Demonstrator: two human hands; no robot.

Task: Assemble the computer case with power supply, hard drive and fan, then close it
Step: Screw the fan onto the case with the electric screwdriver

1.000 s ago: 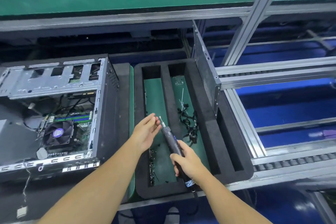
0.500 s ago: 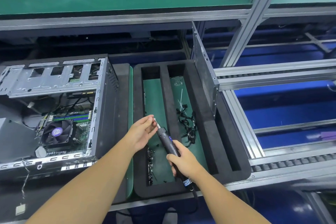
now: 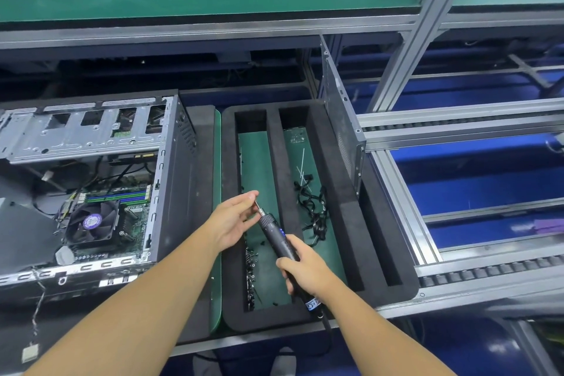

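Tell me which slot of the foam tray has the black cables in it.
The second slot from the left, holding black cables and white ties. The leftmost slot holds small screws instead.

Black foam tray [image 3: 335, 162], green mat [image 3: 217, 223]

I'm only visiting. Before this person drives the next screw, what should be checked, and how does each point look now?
1. Right hand grips screwdriver: ok.
2. Left hand pinches the bit, steadying it: ok.
3. Screws lie in tray: ok.
4. One seated on the bit: cannot tell, fingers hide the tip.
5. Case open, inside reachable: ok.
6. Panel upright at the tray's right, out of the way: ok.
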